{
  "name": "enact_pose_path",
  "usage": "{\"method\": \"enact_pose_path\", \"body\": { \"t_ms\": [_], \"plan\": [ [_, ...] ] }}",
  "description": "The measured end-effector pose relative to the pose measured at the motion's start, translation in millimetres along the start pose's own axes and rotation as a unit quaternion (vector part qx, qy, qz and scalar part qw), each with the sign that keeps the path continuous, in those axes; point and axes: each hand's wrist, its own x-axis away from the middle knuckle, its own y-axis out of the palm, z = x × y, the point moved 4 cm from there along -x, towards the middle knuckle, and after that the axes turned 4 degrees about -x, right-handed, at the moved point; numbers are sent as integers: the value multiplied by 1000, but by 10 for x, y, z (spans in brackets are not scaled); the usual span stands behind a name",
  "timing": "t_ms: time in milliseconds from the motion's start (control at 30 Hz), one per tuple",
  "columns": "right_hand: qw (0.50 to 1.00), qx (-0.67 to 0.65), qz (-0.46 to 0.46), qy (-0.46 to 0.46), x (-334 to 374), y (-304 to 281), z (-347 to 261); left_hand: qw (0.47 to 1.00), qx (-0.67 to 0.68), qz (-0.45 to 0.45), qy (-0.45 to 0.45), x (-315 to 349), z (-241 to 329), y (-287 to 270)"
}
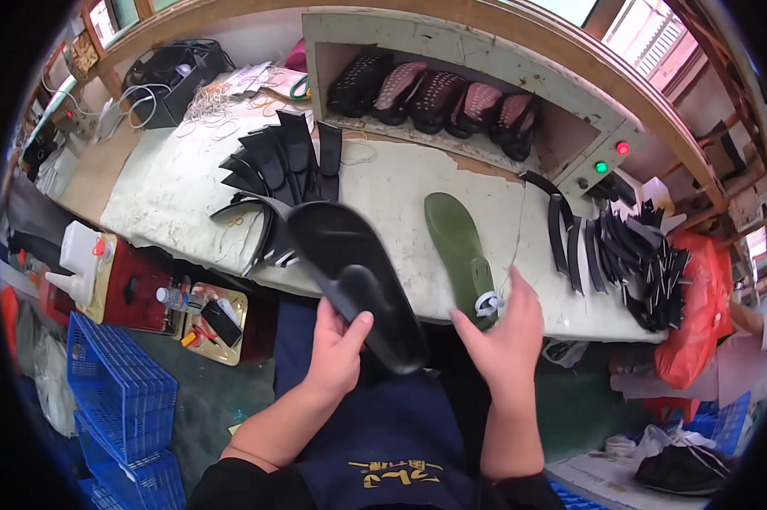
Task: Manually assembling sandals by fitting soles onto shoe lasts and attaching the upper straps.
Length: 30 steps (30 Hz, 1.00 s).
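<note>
Yellow lettering marked my dark apron (375,438). My left hand (337,347) was clamped on the black sole (362,263); my right hand (511,336), thumb and fingers apart, was beside the green sole (453,242) on the pale, stained table (383,174), before an open-fronted cabinet (477,51).

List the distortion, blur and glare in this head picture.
Head view: fisheye distortion bows the workbench's front edge, with black at the corners; head view: the black slipper sole in the left hand looks slightly blurred and carries a sheen; head view: the upper-right window glares nearly white.
</note>
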Motion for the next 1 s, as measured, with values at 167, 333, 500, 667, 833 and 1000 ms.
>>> {"method": "enact_pose_path", "body": {
  "t_ms": [167,333,500,667,833,1000],
  "plan": [
    [946,-155,-113,260,156,527,632,994,-75,21,-71,218,-328,-230],
    [807,-469,-86,349,510,459,818,985,-167,33,-11,296,-479,-240],
    [895,-393,-146,154,908,121,-88,990,71,77,-97,319,-506,-59],
    [954,-253,-121,-102,989,18,-571,959,229,26,-167,361,-332,-85],
    [873,-422,-204,-136,1355,-63,-263,957,238,53,-157,334,-168,-321],
    [737,-583,-338,48,1535,66,-20,973,228,20,-38,229,59,-318]
  ]
}}
